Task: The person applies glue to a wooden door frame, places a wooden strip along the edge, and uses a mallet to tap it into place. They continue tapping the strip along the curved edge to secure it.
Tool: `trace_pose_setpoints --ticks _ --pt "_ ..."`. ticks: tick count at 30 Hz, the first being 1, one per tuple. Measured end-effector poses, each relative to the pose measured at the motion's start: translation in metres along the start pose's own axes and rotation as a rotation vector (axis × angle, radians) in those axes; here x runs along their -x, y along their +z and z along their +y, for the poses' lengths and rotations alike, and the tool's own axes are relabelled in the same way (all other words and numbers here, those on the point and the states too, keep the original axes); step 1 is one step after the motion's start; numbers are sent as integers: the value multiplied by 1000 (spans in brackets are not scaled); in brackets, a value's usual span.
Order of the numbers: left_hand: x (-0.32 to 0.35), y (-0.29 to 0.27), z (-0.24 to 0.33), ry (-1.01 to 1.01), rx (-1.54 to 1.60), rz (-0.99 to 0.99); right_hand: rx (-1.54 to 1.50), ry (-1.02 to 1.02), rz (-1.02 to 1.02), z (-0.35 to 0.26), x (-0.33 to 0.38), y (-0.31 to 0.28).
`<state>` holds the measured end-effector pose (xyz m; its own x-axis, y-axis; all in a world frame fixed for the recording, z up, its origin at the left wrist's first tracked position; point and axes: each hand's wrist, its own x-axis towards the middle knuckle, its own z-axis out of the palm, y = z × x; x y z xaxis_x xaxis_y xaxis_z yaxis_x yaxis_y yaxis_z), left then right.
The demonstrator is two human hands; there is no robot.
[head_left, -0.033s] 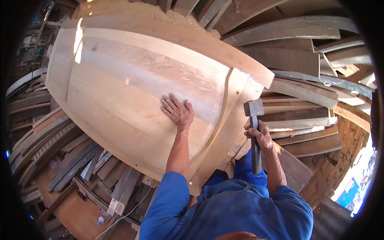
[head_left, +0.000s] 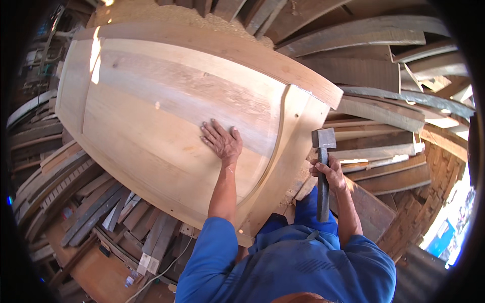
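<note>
A large pale wooden door panel (head_left: 136, 126) with a curved moulding near its right end lies in front of me. My left hand (head_left: 222, 144) rests flat on its bare surface, fingers spread and holding nothing. Past the panel's right end, my right hand (head_left: 329, 171) is wrapped round the dark handle of a hammer (head_left: 324, 139). The hammer's blocky grey head points away from me, and its handle end hangs back over my blue trousers. A gap separates the hammer from the panel.
Stacked curved boards (head_left: 374, 108) fill the right side. Offcuts and planks (head_left: 106, 202) lie at lower left, with a pale cable (head_left: 166, 270) running near them. Sawdust (head_left: 177, 17) covers the area beyond the panel's far edge. Brickwork (head_left: 434, 184) shows at far right.
The hammer has shifted slightly to the right, a little farther from the panel's end. My left hand stays flat on the wood.
</note>
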<state>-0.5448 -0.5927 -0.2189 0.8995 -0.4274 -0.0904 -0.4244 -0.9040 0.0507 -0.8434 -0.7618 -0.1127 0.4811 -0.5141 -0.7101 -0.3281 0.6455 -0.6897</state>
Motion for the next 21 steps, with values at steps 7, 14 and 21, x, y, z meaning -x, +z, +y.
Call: trace_pose_setpoints --ticks 7,14,21 --pt "-3 13 -1 20 -21 19 30 65 319 49 13 -51" --pt "-8 12 3 2 -27 -10 -55 141 287 49 14 -34" --pt "-8 13 3 20 19 -1 494 -95 149 36 9 11"
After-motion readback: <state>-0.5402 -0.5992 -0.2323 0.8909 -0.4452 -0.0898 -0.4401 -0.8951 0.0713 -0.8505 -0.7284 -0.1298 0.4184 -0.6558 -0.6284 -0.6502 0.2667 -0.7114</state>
